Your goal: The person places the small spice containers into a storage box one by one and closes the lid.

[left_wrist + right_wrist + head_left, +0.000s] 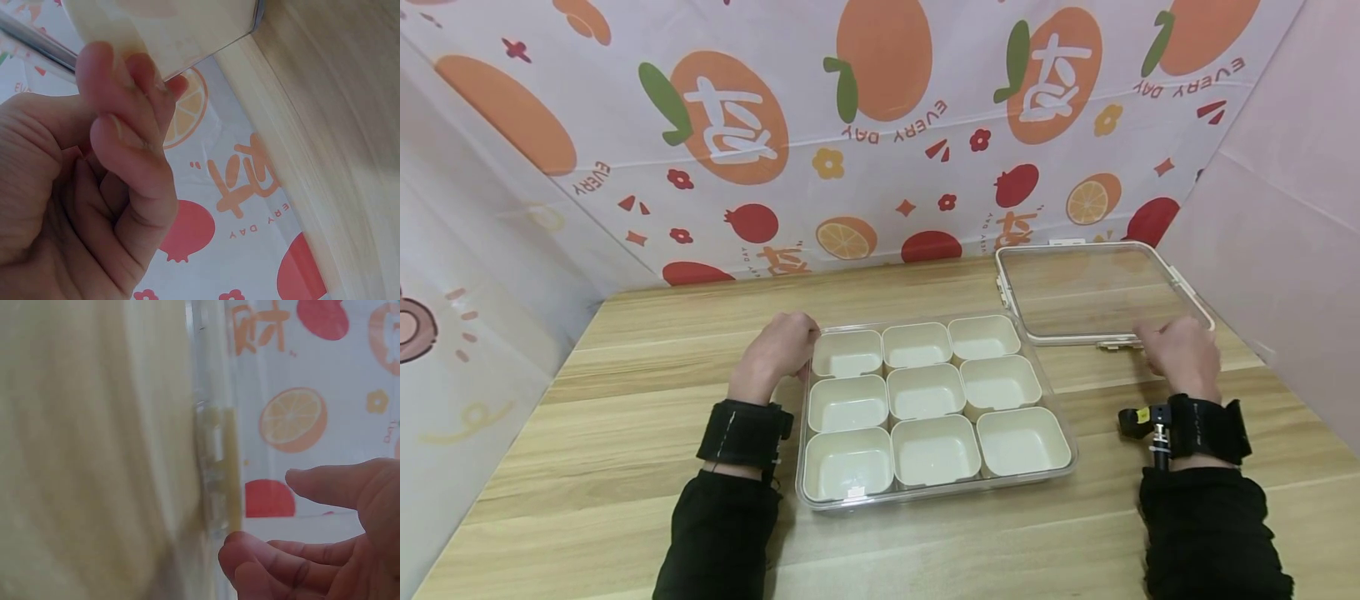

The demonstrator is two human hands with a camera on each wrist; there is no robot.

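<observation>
Your left hand (778,346) sits at the far left corner of the clear tray (1060,475), fingers curled against its wall; the left wrist view shows the fingertips (128,134) bent onto the tray's edge, so read that grip as clenched on the tray. The tray lies mid-counter, just in front of you, holding nine cream cups (925,390) in a three-by-three grid, all seemingly empty.

Your right hand (1176,354) is at the near edge of the clear lid (1180,279), which lies flat on the counter (647,400) to the far right of the tray. In the right wrist view the fingers are loose and spread beside the lid's latch (215,478); that grip looks released, touching at most.

Judge both pieces as light, stiff, thin plastic: smooth and slippery, and the lid likely flexes if lifted by one corner. Take the lid by its framed rim near a latch, not the clear panel. The cups look loose in their bays, so tilting the tray would probably shift them.

The patterned cloth wall (880,167) stands close behind the lid. Nothing lies between lid and tray.
</observation>
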